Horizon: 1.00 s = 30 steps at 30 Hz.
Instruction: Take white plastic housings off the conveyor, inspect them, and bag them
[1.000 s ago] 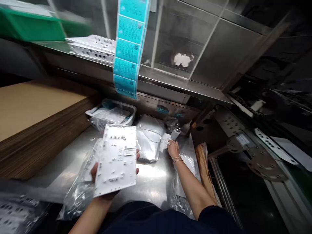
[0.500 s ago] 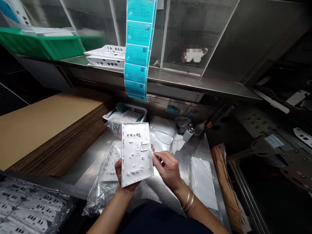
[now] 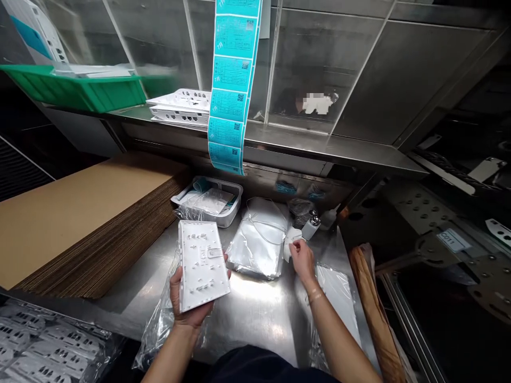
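My left hand point(image 3: 193, 314) is closed around a white plastic cover point(image 3: 203, 271), gripping it from below by both long edges. The cover is tilted towards me, showing its inner side with rows of small pegs and a raised rectangular frame. To the right, my right hand point(image 3: 302, 260) has its fingertips pinched on a crumpled white cloth point(image 3: 293, 237). Just beyond the cloth stands a white bottle with a metal pump top point(image 3: 311, 226). Between my hands lies a stack of clear plastic bags point(image 3: 259, 239), apart from both.
A white tray point(image 3: 229, 218) with plastic and papers stands behind the cover. Stacked cardboard sheets point(image 3: 91, 213) fill the left. Teal labels point(image 3: 231, 74) hang from above. A bagged white sheet point(image 3: 339, 298) lies right; wrapped white parts point(image 3: 48, 346) sit lower left.
My right hand has moved from the cover's right edge, away to the right, onto the white cloth. My left hand has shifted the cover a little left and down.
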Tool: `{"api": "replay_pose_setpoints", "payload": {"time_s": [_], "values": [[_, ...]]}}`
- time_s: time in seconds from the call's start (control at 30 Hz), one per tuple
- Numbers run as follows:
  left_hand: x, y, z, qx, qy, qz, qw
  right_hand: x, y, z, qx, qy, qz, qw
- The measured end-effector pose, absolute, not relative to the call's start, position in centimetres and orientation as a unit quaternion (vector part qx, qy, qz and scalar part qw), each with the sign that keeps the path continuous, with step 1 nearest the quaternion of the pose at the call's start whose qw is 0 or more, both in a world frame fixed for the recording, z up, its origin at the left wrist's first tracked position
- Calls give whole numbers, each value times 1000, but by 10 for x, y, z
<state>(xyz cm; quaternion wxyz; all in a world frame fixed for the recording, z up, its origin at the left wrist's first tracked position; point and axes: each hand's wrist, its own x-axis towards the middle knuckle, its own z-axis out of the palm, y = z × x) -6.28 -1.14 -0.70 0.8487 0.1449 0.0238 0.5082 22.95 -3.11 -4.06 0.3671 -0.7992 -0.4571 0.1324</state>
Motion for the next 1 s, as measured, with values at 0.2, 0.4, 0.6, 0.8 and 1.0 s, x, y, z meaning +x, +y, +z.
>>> {"api": "replay_pose_setpoints", "payload": {"time_s": [0.2,0.4,0.6,0.8,1.0], "values": [[-86,-21,-19,164,-11,478,863,233,-14,-64,-786,-517,63,334],[-81,-26,-11,163,-29,470,867,155,-15,-71,-668,-639,219,311],[-60,-28,-13,166,12,413,896,183,5,-80,-642,-558,343,399],[-10,-14,-15,139,118,353,918,193,5,-52,-550,-507,479,459],[-15,-7,-18,155,177,385,892,207,-3,-38,-505,-418,505,562]]}}
